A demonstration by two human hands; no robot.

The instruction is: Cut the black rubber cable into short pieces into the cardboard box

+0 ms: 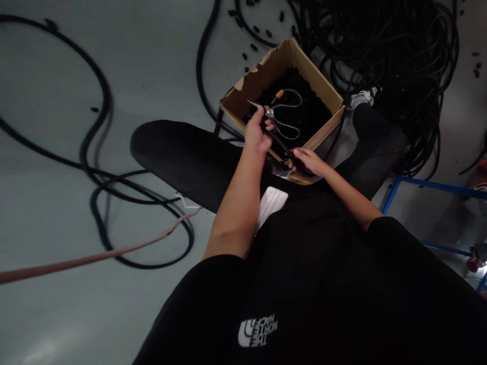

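Left hand [259,133]: fingers curled around snips [270,112], handles spread, plus black cable [280,143]. Right hand [309,160]: fingers closed on same cable. Everything's over cardboard box [317,76], near side.

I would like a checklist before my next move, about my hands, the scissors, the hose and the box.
1. Scissors in left hand: ok, held near the pivot.
2. Fingers through the scissor handles: not ok, none are.
3. Black hose in right hand: ok.
4. Blades fully closed: cannot tell, the thumb partly covers them.
5. Cardboard box open on top: ok.
6. Floor free of loose hose: not ok, coiled hose lies beyond the box.
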